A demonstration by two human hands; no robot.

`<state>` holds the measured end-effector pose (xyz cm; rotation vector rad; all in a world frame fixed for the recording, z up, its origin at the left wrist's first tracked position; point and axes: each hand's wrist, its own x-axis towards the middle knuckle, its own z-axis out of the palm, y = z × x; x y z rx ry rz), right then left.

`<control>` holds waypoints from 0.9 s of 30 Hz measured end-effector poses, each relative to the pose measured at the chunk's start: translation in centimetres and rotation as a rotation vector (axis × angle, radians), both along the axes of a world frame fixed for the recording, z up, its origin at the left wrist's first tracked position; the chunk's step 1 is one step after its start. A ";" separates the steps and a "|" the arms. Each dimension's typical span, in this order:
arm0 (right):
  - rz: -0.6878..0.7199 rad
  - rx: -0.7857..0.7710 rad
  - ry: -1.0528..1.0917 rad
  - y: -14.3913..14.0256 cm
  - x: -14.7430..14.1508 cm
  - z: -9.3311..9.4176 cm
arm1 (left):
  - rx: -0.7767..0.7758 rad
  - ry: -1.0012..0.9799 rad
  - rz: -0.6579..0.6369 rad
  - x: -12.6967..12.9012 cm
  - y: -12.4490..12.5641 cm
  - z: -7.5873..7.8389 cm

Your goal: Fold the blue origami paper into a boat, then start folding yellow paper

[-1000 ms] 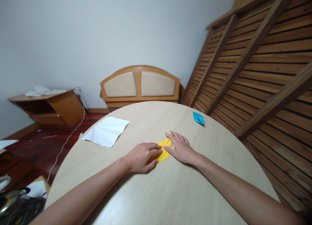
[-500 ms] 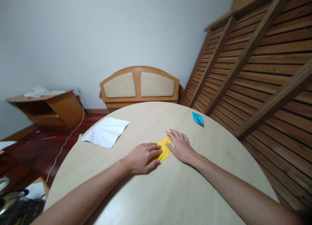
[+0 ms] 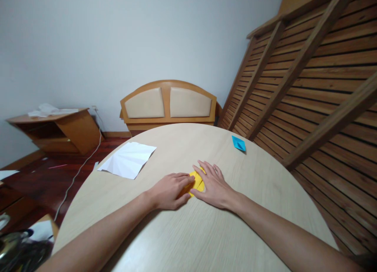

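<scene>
Right hand (image 3: 212, 186) now slid leftward over more of the yellow folded paper (image 3: 196, 183), closer to left hand (image 3: 171, 191).

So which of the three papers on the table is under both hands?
The yellow folded paper; the white sheet and small blue piece lie untouched farther off.

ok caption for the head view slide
Both hands, left hand and right hand, press a folded yellow paper flat on a round wooden table.
</scene>
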<state>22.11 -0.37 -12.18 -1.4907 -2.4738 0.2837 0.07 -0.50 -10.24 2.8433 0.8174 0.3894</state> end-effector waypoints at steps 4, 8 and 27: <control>-0.008 -0.011 0.003 0.5 0.5 -0.3 | 0.006 0.003 -0.014 0.1 0.0 0.1; -0.064 -0.010 -0.003 1.3 1.2 -0.5 | 0.004 0.004 -0.015 -0.1 0.0 -0.1; -0.073 0.242 0.170 2.1 2.0 1.7 | 0.027 0.036 0.032 -0.3 -0.4 0.4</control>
